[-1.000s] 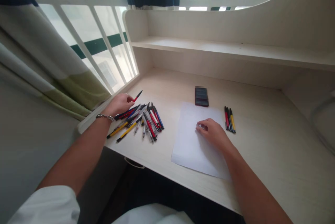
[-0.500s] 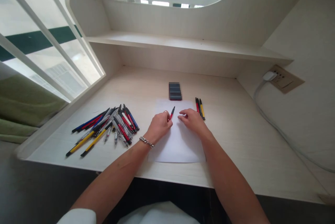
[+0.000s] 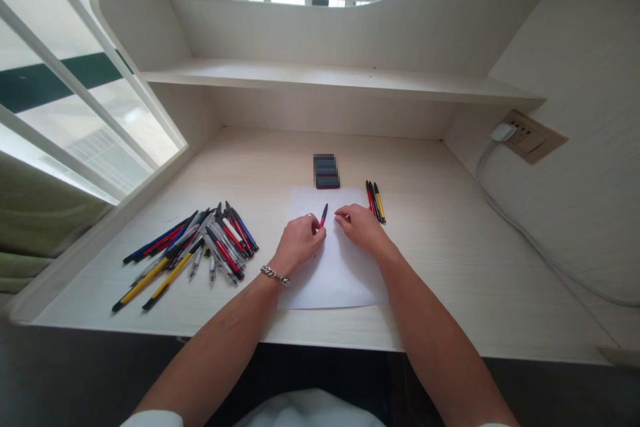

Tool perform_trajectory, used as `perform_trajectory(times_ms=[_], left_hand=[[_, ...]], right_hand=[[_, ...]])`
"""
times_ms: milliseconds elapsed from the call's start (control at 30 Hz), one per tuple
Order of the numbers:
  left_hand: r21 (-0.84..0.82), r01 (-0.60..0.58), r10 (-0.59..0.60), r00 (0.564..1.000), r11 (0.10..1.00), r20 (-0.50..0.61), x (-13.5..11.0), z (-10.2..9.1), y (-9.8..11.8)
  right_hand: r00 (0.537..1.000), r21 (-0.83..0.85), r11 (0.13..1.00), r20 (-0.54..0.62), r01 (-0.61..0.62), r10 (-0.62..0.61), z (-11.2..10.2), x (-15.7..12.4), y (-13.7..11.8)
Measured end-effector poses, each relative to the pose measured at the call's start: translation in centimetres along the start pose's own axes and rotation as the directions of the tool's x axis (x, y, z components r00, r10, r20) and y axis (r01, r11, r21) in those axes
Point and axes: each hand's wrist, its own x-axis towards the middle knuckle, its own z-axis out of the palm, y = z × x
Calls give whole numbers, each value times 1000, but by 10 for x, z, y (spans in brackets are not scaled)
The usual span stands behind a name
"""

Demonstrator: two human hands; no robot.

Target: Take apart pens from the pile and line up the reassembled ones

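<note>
My left hand [image 3: 299,240], with a chain bracelet at its wrist, is closed on a red pen [image 3: 323,216]. The pen's black end points up and away, while its lower part is hidden in the fingers. Just to the right, my right hand [image 3: 361,226] hovers low over the paper with its fingers bent and a little apart; no object shows between them. Beneath both hands lies a white sheet of paper [image 3: 330,284]. Beyond the right hand, two red-and-black pens [image 3: 371,199] and a yellow-and-black pen [image 3: 380,203] rest side by side.
A loose pile of pens [image 3: 220,240], in red, blue, yellow, white and clear, spreads over the left of the desk [image 3: 450,267]. A dark blurred block [image 3: 327,172] sits behind the paper. A shelf [image 3: 320,77] spans the back. On the right, a white cable [image 3: 520,237] runs from a wall socket [image 3: 533,138].
The whole view has shifted slightly. My left hand still grips the red pen over the paper, and my right hand's fingertips have drawn slightly closer together.
</note>
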Motion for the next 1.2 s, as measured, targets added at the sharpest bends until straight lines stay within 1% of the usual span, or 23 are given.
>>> perform_trajectory(times_ms=[67, 133, 233, 333, 500, 600, 700, 800, 867, 933, 967, 1033, 1067, 1100, 1133, 1167, 1200], left_hand=[[-81, 9, -10, 1000, 997, -16, -1, -3, -4], [-128, 16, -21, 999, 992, -39, -1, -5, -7], [-143, 26, -35, 998, 989, -59, -1, -6, -10], [-132, 26, -33, 998, 991, -50, -2, -7, -11], [-110, 16, -18, 1000, 994, -13, -1, -8, -13], [-108, 15, -15, 1000, 994, 0, 0, -8, -14], [-101, -4, 5, 1000, 995, 8, 0, -8, -16], [-107, -4, 6, 1000, 994, 16, 0, -8, -17], [-120, -9, 11, 1000, 993, 11, 1, -9, -18], [-144, -17, 18, 1000, 989, 5, 2, -11, -19], [-165, -14, 16, 1000, 986, 7, 2, -12, -19], [-244, 11, -3, 999, 970, 33, 3, -12, -19], [-310, 33, -14, 998, 950, 64, 4, -12, -19], [-401, 61, -20, 994, 914, 106, 5, -11, -18], [-511, 94, -18, 988, 854, 152, 6, -10, -16], [-624, 132, -12, 981, 770, 193, 7, -9, -14], [-722, 172, -8, 974, 670, 225, 8, -8, -12]], right_hand=[[1000, 2, 1000, -8, 1, -1, 0, 1, 2], [1000, 1, 1000, -12, -8, 8, 0, 2, 4], [1000, -5, 1000, 3, -26, 26, 1, 3, 6], [998, -18, 998, 24, -57, 57, 1, 5, 4], [989, -101, 985, 45, -138, 143, 5, 20, -10], [972, -151, 965, 63, -214, 225, 11, 34, -23], [952, -192, 937, 34, -293, 305, 21, 45, -34], [945, -220, 921, -6, -321, 328, 28, 50, -41], [940, -197, 921, -11, -337, 342, 29, 52, -41], [938, -113, 932, 3, -344, 347, 27, 51, -39], [942, -39, 942, 17, -333, 334, 26, 50, -38], [961, 203, 939, 42, -278, 275, 22, 46, -36], [968, 359, 901, 48, -246, 245, 20, 43, -35], [974, 515, 830, 52, -216, 221, 19, 40, -34], [976, 651, 734, 58, -195, 209, 18, 37, -34], [977, 754, 631, 65, -181, 204, 18, 34, -34], [977, 822, 543, 73, -172, 199, 18, 31, -35]])
